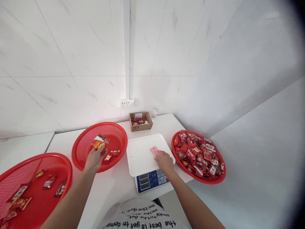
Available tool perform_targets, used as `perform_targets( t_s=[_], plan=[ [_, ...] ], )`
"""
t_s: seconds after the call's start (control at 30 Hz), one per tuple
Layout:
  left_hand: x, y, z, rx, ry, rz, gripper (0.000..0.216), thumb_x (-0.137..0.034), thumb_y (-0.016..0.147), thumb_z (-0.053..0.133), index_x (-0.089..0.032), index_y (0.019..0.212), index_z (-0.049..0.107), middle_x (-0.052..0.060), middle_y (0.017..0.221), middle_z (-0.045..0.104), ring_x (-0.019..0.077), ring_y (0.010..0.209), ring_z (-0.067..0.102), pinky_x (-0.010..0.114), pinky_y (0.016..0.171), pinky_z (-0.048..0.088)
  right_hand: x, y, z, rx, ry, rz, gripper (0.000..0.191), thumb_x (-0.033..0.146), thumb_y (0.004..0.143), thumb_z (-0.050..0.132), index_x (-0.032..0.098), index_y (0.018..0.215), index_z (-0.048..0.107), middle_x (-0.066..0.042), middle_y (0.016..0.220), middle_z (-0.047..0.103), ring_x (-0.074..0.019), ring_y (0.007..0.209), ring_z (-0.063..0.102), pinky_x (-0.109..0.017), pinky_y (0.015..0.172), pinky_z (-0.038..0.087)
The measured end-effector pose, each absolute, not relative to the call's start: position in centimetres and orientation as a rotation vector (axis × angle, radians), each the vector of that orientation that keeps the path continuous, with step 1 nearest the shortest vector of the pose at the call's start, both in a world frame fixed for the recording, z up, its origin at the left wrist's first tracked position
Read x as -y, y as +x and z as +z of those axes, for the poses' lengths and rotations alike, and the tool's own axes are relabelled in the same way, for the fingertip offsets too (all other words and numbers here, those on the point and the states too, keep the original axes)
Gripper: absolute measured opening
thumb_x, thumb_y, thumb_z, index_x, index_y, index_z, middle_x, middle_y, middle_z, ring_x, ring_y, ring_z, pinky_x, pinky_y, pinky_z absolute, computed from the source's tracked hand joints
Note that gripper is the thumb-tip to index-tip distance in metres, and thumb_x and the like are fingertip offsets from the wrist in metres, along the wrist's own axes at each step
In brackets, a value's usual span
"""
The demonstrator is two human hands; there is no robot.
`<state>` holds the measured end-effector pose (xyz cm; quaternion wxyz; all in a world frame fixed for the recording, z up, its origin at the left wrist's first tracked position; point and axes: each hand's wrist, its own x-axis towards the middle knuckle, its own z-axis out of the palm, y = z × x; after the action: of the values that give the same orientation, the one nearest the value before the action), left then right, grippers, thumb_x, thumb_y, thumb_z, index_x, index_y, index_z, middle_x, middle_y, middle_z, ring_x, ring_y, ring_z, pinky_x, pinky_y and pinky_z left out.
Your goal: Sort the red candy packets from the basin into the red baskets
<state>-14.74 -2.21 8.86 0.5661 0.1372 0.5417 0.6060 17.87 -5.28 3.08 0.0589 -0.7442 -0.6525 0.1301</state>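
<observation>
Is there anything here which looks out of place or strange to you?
Slightly, yes: the round red plastic basket heaped with small red packets reaches past the white table's right edge; its support is hidden. Also, dark specks, too small to identify, dot the square white scale tray.

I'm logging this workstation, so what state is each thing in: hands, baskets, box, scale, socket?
Left hand: holding at least one red packet
Right hand: holding a pink packet
Right basket: heaped with packets
Middle basket: a few packets inside
Left basket: scattered packets inside
Cardboard box: open, packets inside
Scale: display digits unreadable
Wall socket: no plug visible
</observation>
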Motion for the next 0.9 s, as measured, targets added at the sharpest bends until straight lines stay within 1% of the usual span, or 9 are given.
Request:
perform_targets(
  t_s=[0.1,0.17,0.27,0.37,0.5,0.6,0.73,0.83,0.9],
  plan=[
    [2.3,-14.3,8.9,-1.258,0.198,1.369,0.008,-0.016,0.082,0.057,-0.014,0.089,0.061,0.008,0.09,0.064,0.0154,0.08,0.065,0.025,0.069,0.054,5.0,17.8,2.5,1.988,-2.26,0.361,0.034,0.03,0.085,0.044,0.019,0.116,0.053,-0.012,0.113,0.06,-0.0267,0.106,0.051,-0.035,0.081,0.036],
    [2.8,-13.5,8.6,-1.285,0.109,1.301,0.011,-0.018,0.083,0.056,-0.014,0.093,0.058,0.011,0.092,0.063,0.0189,0.085,0.065,0.028,0.07,0.054,4.9,17.8,2.1,1.985,-2.254,0.354,0.034,0.027,0.083,0.046,0.018,0.115,0.054,-0.013,0.111,0.06,-0.0264,0.106,0.051,-0.035,0.083,0.036],
    [4.2,-11.4,7.8,-1.361,0.162,1.276,0.019,-0.016,0.082,0.056,-0.018,0.1,0.053,0.008,0.094,0.062,0.016,0.082,0.064,0.028,0.071,0.051,4.8,17.6,1.7,1.905,-2.217,0.431,0.035,0.02,0.08,0.046,0.017,0.115,0.053,-0.013,0.113,0.057,-0.0247,0.103,0.052,-0.034,0.085,0.037],
    [5.9,-8.6,6.8,-1.319,0.389,1.086,0.021,-0.021,0.078,0.062,-0.019,0.098,0.055,0.005,0.091,0.062,0.0128,0.075,0.061,0.027,0.071,0.047,5.0,17.2,1.5,1.717,-2.055,0.668,0.033,0.014,0.078,0.042,0.017,0.109,0.053,-0.011,0.112,0.054,-0.0196,0.095,0.055,-0.031,0.083,0.04],
    [7.8,-5.5,5.5,-1.154,0.594,0.723,0.039,-0.04,0.069,0.071,-0.016,0.098,0.06,0.008,0.095,0.062,0.0155,0.08,0.058,0.03,0.073,0.045,6.1,15.7,2.2,1.543,-1.706,1.05,0.027,0.014,0.071,0.048,0.019,0.097,0.053,-0.005,0.099,0.054,-0.0155,0.085,0.055,-0.028,0.078,0.043],
    [8.4,-4.2,4.9,-1.069,0.639,0.637,0.045,-0.051,0.066,0.069,-0.017,0.093,0.06,0.007,0.097,0.062,0.0154,0.083,0.057,0.029,0.075,0.042,7.5,14.4,3.1,1.523,-1.471,1.344,0.032,0.017,0.069,0.053,0.021,0.1,0.051,-0.001,0.094,0.055,-0.0126,0.074,0.054,-0.026,0.068,0.045],
    [8.8,-3.9,4.4,-1.033,0.718,0.593,0.043,-0.055,0.065,0.067,-0.017,0.083,0.057,0.002,0.08,0.063,0.0126,0.073,0.055,0.026,0.07,0.038,9.5,13.5,4.0,1.403,-1.386,1.579,0.033,0.03,0.074,0.059,0.022,0.105,0.051,-0.001,0.091,0.056,-0.0122,0.07,0.054,-0.026,0.063,0.044],
    [9.0,-3.9,4.5,-1.043,0.795,0.57,0.042,-0.053,0.064,0.068,-0.016,0.081,0.057,0.001,0.076,0.061,0.0117,0.07,0.053,0.025,0.067,0.037,10.2,13.3,4.0,1.383,-1.419,1.631,0.03,0.045,0.078,0.054,0.018,0.09,0.056,-0.002,0.08,0.059,-0.0135,0.068,0.053,-0.026,0.061,0.042],
    [9.3,-3.8,4.8,-1.053,0.841,0.544,0.041,-0.053,0.065,0.067,-0.016,0.081,0.057,0.001,0.075,0.059,0.0119,0.07,0.053,0.025,0.066,0.038,10.5,13.2,3.9,1.42,-1.457,1.59,0.032,0.05,0.077,0.054,0.017,0.076,0.056,-0.001,0.071,0.058,-0.0127,0.063,0.049,-0.026,0.059,0.039]
  ],
)
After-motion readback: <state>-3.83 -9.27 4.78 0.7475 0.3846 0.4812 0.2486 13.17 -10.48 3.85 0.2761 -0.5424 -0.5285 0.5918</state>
